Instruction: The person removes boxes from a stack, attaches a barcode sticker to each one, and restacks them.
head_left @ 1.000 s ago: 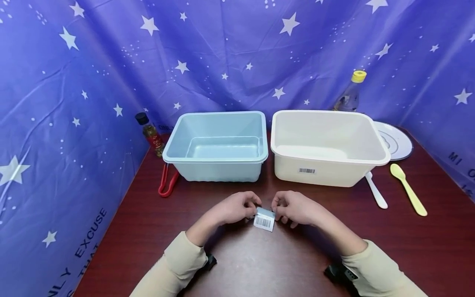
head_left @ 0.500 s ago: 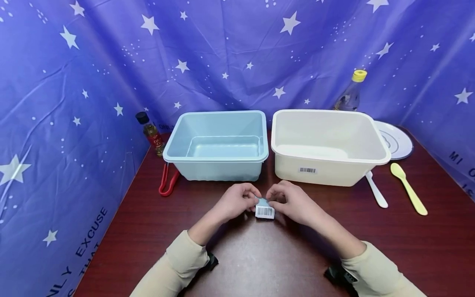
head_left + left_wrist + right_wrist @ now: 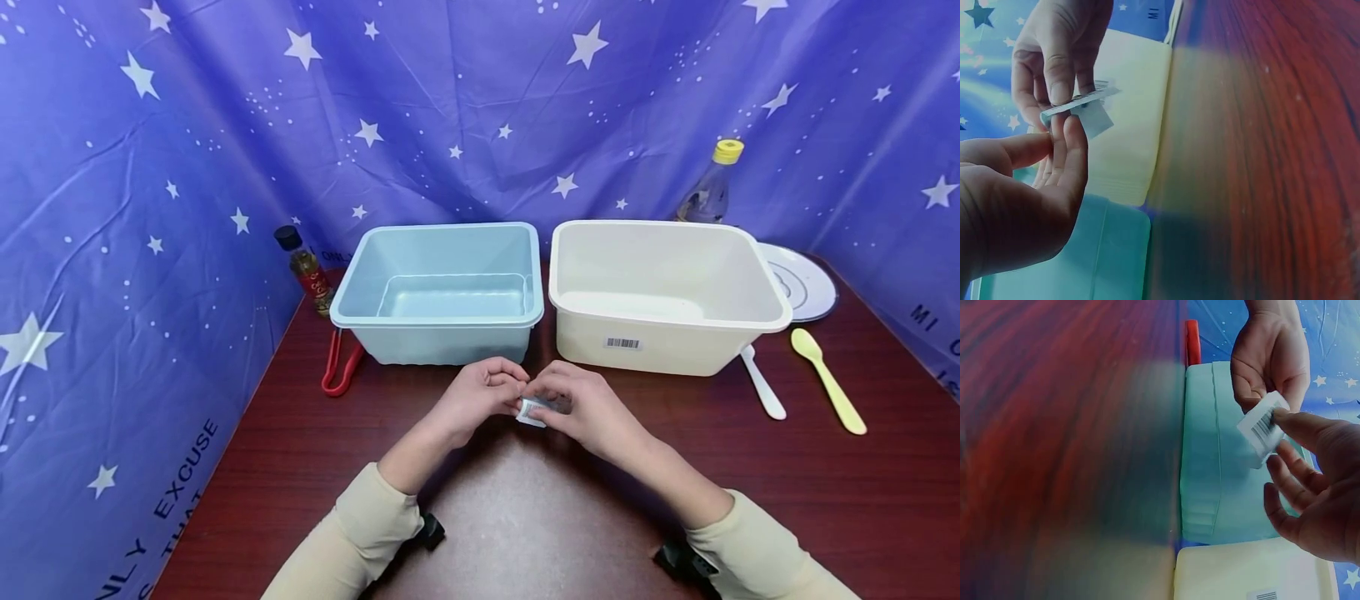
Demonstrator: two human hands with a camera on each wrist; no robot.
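White barcode label [image 3: 534,410] sits pinched between left hand [image 3: 480,398] and right hand [image 3: 581,410] at centre frame, above the surface [image 3: 525,517]. Left wrist view: label upper left, long axis level. Right wrist view: label upper right, both hands' fingers holding it.

Dark red wooden table [image 3: 480,533], blue tub [image 3: 438,296], white tub [image 3: 660,292], red tongs [image 3: 339,371], white spoon [image 3: 761,383], yellow spoon [image 3: 825,379], two bottles, round lid [image 3: 802,283]

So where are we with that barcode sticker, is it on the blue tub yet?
Not yet. Both hands, left and right, pinch the barcode sticker above the table, in front of the two tubs. The white tub already shows a barcode label on its front wall. The blue tub shows none on its front, so sticking it on looks like what is left.
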